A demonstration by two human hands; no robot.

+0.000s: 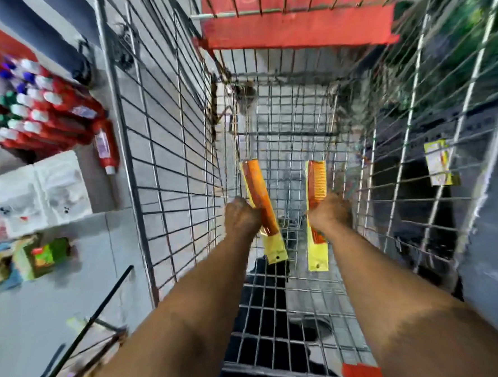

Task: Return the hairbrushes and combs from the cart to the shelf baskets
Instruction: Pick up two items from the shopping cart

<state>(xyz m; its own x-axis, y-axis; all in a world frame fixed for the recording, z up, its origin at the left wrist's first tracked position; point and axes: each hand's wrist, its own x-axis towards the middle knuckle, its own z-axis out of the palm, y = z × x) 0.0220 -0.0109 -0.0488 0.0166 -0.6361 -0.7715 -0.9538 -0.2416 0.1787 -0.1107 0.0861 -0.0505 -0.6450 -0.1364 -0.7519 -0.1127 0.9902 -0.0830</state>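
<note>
Head view: two packaged combs held inside the wire cart, one per hand.

Centre frame, left hand (242,219) is clamped round an orange comb (260,199) on its yellow card; right hand (328,212) grips a second comb (315,190) the same way, both held w/ teeth ends pointing away, above the cart (171,169) floor. Shelf baskets not in view; bottles (32,105) upper left. Next, IMO: lift both straight up, clear of the cart's side wires, keep cards from snagging the mesh, then turn to the shelf.

Head camera looks steeply down, close, into the wire cart (164,152)
</note>
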